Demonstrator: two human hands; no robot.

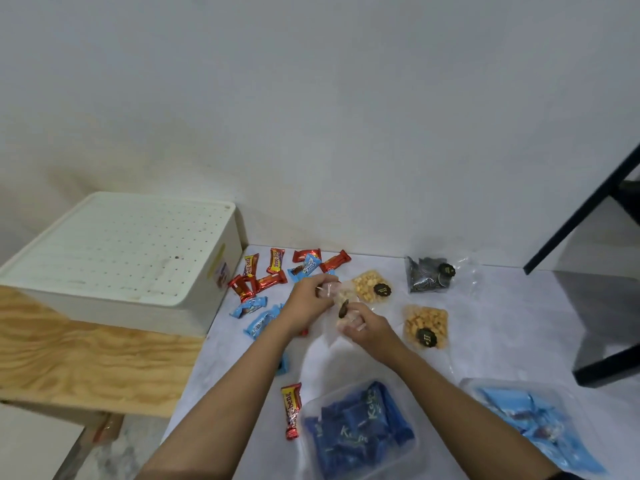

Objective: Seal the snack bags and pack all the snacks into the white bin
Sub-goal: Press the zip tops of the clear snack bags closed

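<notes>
You are early in this job. Nothing shows as packed, and the white bin (138, 310), at nine o'clock from your hands on a wooden board (86, 358), has its perforated lid (117, 247) on, so it needs opening before anything goes in. Your left hand (306, 303) and right hand (369, 329) are both closed in a pinch on one small clear snack bag (341, 304), held between them over the tabletop (502, 323). I judge you are working on its mouth, but blur hides whether the seal has closed. What I think is left: finish this bag, check the others, lift the lid and load everything. There are three bags of yellow snacks: the one you hold, a near yellow bag (370, 285) just beside it at two o'clock, and a far yellow bag (425, 325) at three o'clock. One dark bag (429, 275) lies between two and three o'clock, farther out. Two big bags sit close to you, a dark-blue packet bag (356, 431) at six o'clock and a light-blue packet bag (533, 420) at four o'clock. I cannot tell which of these are sealed. Six red bars (272, 281) cluster at ten o'clock and a lone red bar (291, 410) lies at seven o'clock, making seven. A red scrap under your left wrist may be an eighth. The loose blue wrappers (249, 305), mostly at nine o'clock, number at least four, some hidden by your forearm.
</notes>
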